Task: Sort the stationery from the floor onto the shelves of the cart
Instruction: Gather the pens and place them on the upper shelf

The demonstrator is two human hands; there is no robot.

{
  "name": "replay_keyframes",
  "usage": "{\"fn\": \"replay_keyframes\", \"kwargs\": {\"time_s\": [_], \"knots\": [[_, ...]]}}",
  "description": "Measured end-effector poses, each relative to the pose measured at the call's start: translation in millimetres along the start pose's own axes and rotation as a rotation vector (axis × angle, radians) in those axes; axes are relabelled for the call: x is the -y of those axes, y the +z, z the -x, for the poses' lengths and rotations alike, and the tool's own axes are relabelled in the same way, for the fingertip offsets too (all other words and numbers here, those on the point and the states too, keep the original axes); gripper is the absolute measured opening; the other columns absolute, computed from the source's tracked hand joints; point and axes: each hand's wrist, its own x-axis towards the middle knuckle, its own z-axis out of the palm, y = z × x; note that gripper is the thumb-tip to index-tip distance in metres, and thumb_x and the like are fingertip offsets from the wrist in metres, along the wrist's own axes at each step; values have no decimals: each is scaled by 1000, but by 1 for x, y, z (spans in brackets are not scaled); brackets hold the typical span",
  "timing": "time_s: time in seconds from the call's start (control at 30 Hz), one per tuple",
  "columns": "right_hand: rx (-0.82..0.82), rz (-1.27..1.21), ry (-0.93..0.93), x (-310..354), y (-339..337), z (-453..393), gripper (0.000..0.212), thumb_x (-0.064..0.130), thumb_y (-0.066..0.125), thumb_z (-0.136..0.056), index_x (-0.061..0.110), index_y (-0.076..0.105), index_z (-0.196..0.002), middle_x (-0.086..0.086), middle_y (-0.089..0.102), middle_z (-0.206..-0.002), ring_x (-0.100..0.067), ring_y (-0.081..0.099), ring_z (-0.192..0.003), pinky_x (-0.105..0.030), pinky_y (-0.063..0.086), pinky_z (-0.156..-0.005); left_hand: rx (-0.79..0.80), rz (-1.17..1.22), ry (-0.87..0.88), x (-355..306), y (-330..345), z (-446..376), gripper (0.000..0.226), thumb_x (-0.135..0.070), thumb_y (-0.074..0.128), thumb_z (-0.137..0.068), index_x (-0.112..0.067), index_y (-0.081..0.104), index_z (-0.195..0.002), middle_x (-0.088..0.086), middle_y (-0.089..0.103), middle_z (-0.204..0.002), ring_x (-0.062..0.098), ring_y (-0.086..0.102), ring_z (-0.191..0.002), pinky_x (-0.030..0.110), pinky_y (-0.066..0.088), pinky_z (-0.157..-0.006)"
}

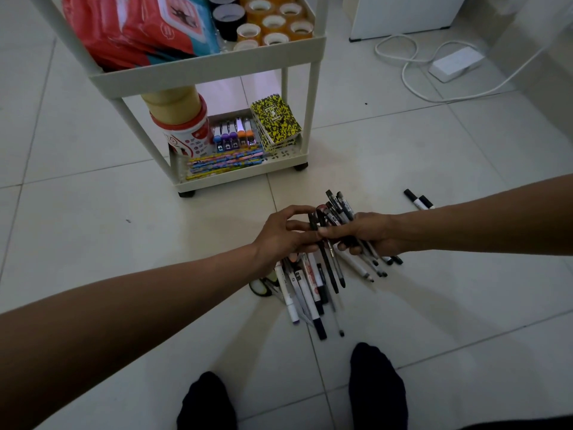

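My right hand (369, 234) grip is clamped on a bundle of pens (338, 212). Left hand (285, 234) fingers are pinching one black pen (327, 259) at the bundle. The loose pile (305, 287) lies directly below both hands, long axes toward me. Cart (217, 65) is ahead-left; its bottom shelf (235, 175) is already crowded. Two markers (418, 200) lie to the right.

Both bare forearms are reaching forward and converging just above the pile of pens (313, 287) on the floor. The right hand (369, 234) is gripping a bundle of pens, fingers curled around it. The left hand (283, 234) is pinching at that bundle, seemingly touching the right fingertips. Two dark-socked feet are standing just behind the pile.
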Motion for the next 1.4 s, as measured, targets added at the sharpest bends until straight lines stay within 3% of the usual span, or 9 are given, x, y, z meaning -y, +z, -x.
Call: {"fn": "replay_keyframes", "kwargs": {"time_s": [0.2, 0.37, 0.5, 0.67, 0.8, 0.97, 1.1, 1.3, 1.4], "knots": [[6, 5, -11, -4, -2, -1, 64, 36, 82, -78, 2, 60, -127, -8, 68, -100, -10, 60, -69, -17, 41, -47, 2, 6, -24, 1, 2, -2, 42, -2, 74, -87, -11, 59, -125, 21, 73, -107, 31, 75, -89, 30, 61, -72], [5, 34, -29, -2, -3, 3, 53, 34, 80, -80, 3, 63, -120, 0, 70, -78, -7, 58, -60, -17, 40, -47, -23, -18, -54, 1, 5, -5, 37, -6, 74, -88, -11, 59, -121, 20, 74, -104, 32, 75, -85, 31, 62, -70], [-9, 112, -48, -1, -5, 1, 48, 32, 82, -79, 5, 65, -114, -1, 70, -81, -10, 60, -69, -19, 41, -53, -65, -48, -70, 3, 8, -7, 26, -13, 73, -91, -7, 61, -113, 18, 76, -98, 32, 76, -85, 38, 63, -75], [108, 162, -50, 3, 0, 4, 24, 19, 73, -88, 12, 61, -107, -1, 63, -84, -8, 54, -72, -20, 40, -59, -123, -225, -50, 7, 9, -9, 18, -30, 67, -95, -13, 71, -101, 10, 77, -85, 20, 75, -76, 51, 58, -78], [64, 135, 32, 5, 1, -3, 18, 24, 62, -93, 12, 54, -103, -2, 60, -74, -15, 53, -70, -28, 44, -66, -86, -551, 27, 14, 2, -12, 32, -37, 49, -104, -15, 72, -108, 5, 75, -93, 19, 73, -79, 45, 61, -79], [-36, -35, 8, 7, -15, -10, 24, 26, 64, -96, 5, 58, -105, -8, 62, -71, -23, 65, -73, -30, 58, -65, 341, -1251, 452, 35, 1, -3, 23, -25, 56, -99, -25, 66, -120, -3, 69, -111, 9, 58, -97, 30, 51, -85], [-187, 36, -27, 12, -43, -8, 26, 21, 66, -94, -3, 65, -103, -14, 73, -85, -18, 69, -68, -25, 59, -58, 686, -1550, 708, 64, 21, -2, 30, -26, 59, -96, -22, 62, -125, 1, 65, -121, 21, 54, -110, 37, 46, -91], [-510, 332, -61, 5, -86, -7, 30, 29, 76, -87, 5, 58, -86, -8, 59, -67, -16, 50, -53, -28, 45, -52, 764, -1807, 626, 63, 45, -10, 30, -21, 63, -92, -18, 59, -122, 5, 57, -120, 25, 48, -107, 36, 37, -83], [-551, 486, -16, -10, -90, -6, 43, 29, 86, -76, -3, 62, -91, -11, 55, -64, -19, 48, -52, -30, 43, -51, 805, -1856, 537, 59, 51, -17, 31, -25, 66, -91, -18, 58, -120, 7, 55, -122, 26, 47, -109, 35, 37, -81]]}}
